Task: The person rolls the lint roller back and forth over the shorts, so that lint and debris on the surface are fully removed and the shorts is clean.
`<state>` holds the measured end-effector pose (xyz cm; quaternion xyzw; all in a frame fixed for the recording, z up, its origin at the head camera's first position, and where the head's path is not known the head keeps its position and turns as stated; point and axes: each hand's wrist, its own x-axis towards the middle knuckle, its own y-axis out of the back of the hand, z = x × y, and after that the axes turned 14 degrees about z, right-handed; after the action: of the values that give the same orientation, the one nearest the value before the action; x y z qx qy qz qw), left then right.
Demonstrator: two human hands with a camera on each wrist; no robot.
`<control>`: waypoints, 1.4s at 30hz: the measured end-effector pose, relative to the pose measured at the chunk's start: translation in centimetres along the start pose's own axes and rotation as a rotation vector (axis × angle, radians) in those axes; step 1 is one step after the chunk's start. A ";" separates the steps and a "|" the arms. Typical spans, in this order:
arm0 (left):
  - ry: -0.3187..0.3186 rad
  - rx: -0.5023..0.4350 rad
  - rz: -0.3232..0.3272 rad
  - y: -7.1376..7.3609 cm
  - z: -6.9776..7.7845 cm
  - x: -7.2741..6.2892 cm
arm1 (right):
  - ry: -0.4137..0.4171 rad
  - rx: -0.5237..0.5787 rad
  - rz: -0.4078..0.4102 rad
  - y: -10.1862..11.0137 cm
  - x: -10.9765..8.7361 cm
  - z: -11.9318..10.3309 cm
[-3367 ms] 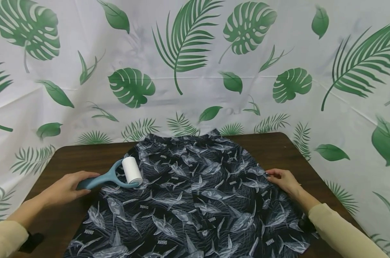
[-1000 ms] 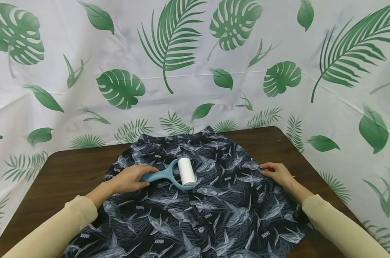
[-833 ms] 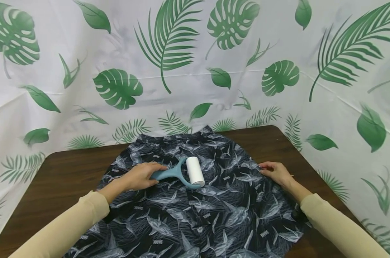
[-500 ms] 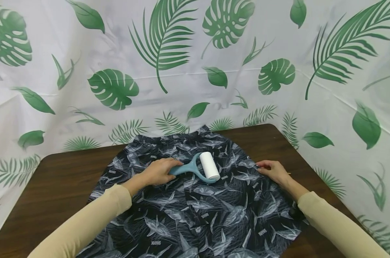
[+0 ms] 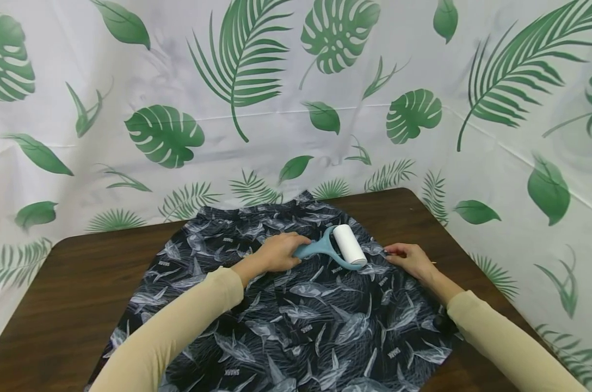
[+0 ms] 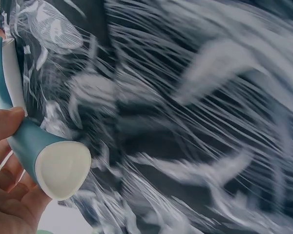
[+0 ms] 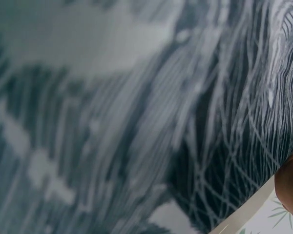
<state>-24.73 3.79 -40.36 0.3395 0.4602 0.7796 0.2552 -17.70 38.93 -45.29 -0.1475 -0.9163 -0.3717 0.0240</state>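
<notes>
Black shorts (image 5: 320, 321) with a grey shark print lie spread out, gathered waistband at the far end. My left hand (image 5: 280, 251) grips the blue handle of a lint roller (image 5: 349, 245), whose white roll overlaps the upper right part of the shorts. In the left wrist view, thumb and fingers wrap the handle (image 6: 27, 139), its pale end cap facing the camera. At the right edge of the shorts, my right hand (image 5: 413, 260) pinches the fabric. Only a bit of that hand (image 7: 289, 187) shows in the right wrist view, beside the cloth edge.
A dark brown wooden table (image 5: 75, 294) carries the shorts, with bare wood along both sides. Behind it and to the right hangs a white cloth (image 5: 271, 130) printed with green leaves. Both forearms in cream sleeves (image 5: 178, 321) reach over the table.
My left hand has carried the lint roller from the left edge of the shorts across to the upper right, close to my right hand. The right hand keeps its hold on the edge.
</notes>
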 end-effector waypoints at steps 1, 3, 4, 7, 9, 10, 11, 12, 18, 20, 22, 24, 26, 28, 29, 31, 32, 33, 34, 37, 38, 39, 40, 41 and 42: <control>-0.002 -0.006 0.001 -0.2 0.3 0.3 | 0.001 -0.002 -0.002 0.0 0.0 -0.1; 0.018 -0.016 -0.013 -0.3 1.0 0.8 | 0.004 -0.002 -0.004 -0.1 0.0 -0.2; 0.017 -0.021 -0.015 -0.5 1.2 1.0 | 0.001 -0.001 -0.004 -0.1 0.0 -0.3; 0.025 -0.014 -0.019 -0.8 1.9 1.7 | 0.022 -0.006 -0.007 -0.2 0.0 -0.4; 0.028 -0.005 -0.021 -1.0 2.2 2.0 | 0.024 0.001 -0.008 -0.2 0.0 -0.4; 0.031 -0.007 -0.023 -1.1 2.4 2.2 | 0.024 0.004 -0.008 -0.3 0.0 -0.4; 0.033 -0.006 -0.024 -1.2 2.5 2.3 | 0.030 0.008 -0.012 -0.3 0.1 -0.4; 0.035 -0.006 -0.026 -1.3 2.6 2.5 | 0.033 0.014 -0.015 -0.3 0.1 -0.4; 0.039 -0.020 -0.039 -1.8 3.4 3.1 | 0.052 0.042 -0.011 -0.3 0.3 -0.1; 0.039 -0.027 -0.044 -1.9 3.6 3.3 | 0.055 0.044 -0.008 -0.3 0.3 0.0; 0.038 -0.033 -0.052 -2.0 3.9 3.4 | 0.057 0.032 -0.003 -0.3 0.3 0.1; 0.038 -0.030 -0.065 -2.2 4.0 3.5 | 0.056 0.017 -0.003 -0.2 0.2 0.2; 0.038 -0.026 -0.081 -2.4 4.1 3.5 | 0.059 -0.005 -0.008 -0.2 0.2 0.3; 0.038 -0.019 -0.098 -2.5 4.1 3.4 | 0.064 -0.015 -0.010 -0.1 0.1 0.4; 0.037 -0.016 -0.104 -2.6 4.1 3.3 | 0.062 -0.015 -0.010 0.0 0.1 0.4; 0.036 -0.021 -0.112 -2.5 4.1 3.0 | 0.050 -0.007 -0.012 0.1 0.1 0.4; 0.035 -0.022 -0.114 -2.5 4.0 2.7 | 0.043 -0.006 -0.012 0.1 0.1 0.4; 0.036 -0.026 -0.116 -2.4 3.9 2.5 | 0.038 -0.002 -0.011 0.1 0.1 0.3; 0.035 -0.027 -0.117 -2.3 3.9 2.2 | 0.032 -0.004 -0.012 0.1 0.1 0.2; 0.029 -0.025 -0.113 -1.7 3.6 1.3 | 0.007 -0.010 -0.008 0.1 0.1 0.1; 0.024 -0.027 -0.112 -1.5 3.5 1.0 | 0.011 -0.015 -0.009 0.1 0.1 0.1; 0.021 -0.030 -0.111 -1.2 3.3 0.6 | 0.007 -0.018 -0.008 0.0 0.1 0.1; 0.019 -0.036 -0.111 -1.0 3.2 0.2 | 0.009 -0.022 -0.012 0.0 0.1 0.1; 0.014 -0.048 -0.106 -0.7 3.0 -0.3 | 0.000 -0.021 -0.012 0.0 0.1 0.1; 0.010 -0.059 -0.106 -0.4 2.8 -0.9 | -0.003 -0.021 -0.016 0.0 0.1 0.2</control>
<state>-22.03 4.86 -40.05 0.3031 0.4558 0.7800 0.3035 -17.78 39.11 -45.40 -0.1409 -0.9136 -0.3810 0.0182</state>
